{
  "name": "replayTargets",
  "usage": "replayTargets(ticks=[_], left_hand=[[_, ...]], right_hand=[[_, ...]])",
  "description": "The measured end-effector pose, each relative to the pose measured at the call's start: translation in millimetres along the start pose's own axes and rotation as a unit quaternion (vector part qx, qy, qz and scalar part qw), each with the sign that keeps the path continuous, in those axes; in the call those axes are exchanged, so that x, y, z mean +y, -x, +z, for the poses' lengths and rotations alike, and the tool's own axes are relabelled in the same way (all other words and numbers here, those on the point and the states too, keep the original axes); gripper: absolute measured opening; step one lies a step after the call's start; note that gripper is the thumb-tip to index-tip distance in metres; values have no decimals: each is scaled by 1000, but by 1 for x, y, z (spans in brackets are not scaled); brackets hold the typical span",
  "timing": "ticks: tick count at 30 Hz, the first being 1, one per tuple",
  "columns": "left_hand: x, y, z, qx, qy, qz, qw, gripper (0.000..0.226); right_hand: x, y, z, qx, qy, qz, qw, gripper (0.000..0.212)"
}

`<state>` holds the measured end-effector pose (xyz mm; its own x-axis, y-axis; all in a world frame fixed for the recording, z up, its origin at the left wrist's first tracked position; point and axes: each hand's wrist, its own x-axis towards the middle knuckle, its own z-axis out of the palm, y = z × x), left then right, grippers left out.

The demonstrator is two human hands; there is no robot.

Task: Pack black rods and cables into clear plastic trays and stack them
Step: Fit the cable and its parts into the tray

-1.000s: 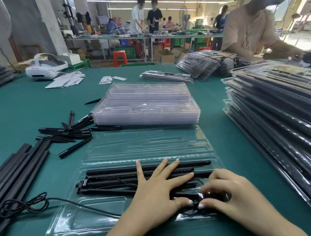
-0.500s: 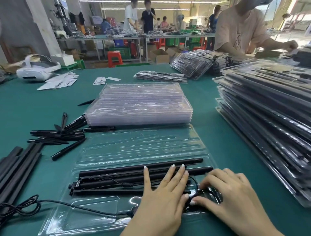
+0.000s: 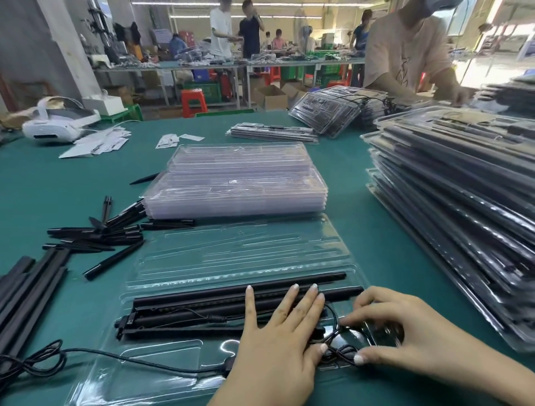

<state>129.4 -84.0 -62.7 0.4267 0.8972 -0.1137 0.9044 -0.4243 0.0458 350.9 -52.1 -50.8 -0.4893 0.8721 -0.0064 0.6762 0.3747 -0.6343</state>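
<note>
Scene brightly and evenly lit. Ceiling strip lights [image 3: 231,3] run overhead; daylight at the upper right overexposes that corner. Shadows soft and faint. Glare streaks on the open clear plastic tray [image 3: 237,255]. Wide-angle bending at frame edges. Stack of packed trays [image 3: 463,203] smeared; background figures soft.

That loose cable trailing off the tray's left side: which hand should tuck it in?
Probably the left hand: it lies flat on the rods, nearest the cable. The right hand is busy at the coil.
</note>
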Motion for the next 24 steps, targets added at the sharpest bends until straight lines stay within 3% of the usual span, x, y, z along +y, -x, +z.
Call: replayTargets(ticks=[5,9,13,16,19,21,24], left_hand=[[-9,-9,-8,-14,97,29,995,65],[-7,-11,-2,-11,135,16,991,72],[-6,-4,3,20,33,-35,999,67],[0,-2,9,63,7,-15,998,49],[4,-6,10,135,-20,-14,991,54],[9,-7,8,137,-18,-27,990,56],[14,-6,8,130,-21,-31,991,58]], right_hand=[[1,-9,-3,-45,47,-14,998,47],[5,-14,-1,-17,29,-5,999,41],[8,-18,5,13,40,-18,999,34],[8,-14,8,24,48,-35,998,34],[9,-3,12,60,34,-47,996,33],[9,3,14,87,48,-56,993,39],[4,9,18,139,177,-143,964,42]])
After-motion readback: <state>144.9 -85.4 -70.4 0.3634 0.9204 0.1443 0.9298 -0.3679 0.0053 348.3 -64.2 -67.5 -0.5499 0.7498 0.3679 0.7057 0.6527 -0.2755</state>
